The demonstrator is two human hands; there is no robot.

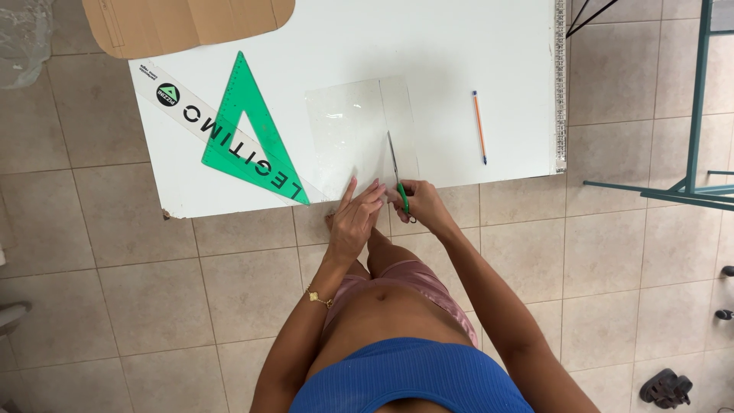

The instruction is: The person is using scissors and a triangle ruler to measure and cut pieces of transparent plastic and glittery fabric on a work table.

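A clear plastic sheet point(348, 130) lies on the white table point(459, 53), reaching its near edge. My left hand point(355, 214) pinches the sheet's near edge with the index finger stretched out. My right hand point(419, 203) grips green-handled scissors point(395, 172). Their blades point away from me and cut into the sheet.
A green set square point(248, 134) and a long clear ruler point(222, 134) lie at the table's left. An orange pencil point(479, 126) rests at the right. Brown cardboard point(183, 23) overhangs the far left corner. A teal metal frame point(692, 153) stands on the tiled floor at right.
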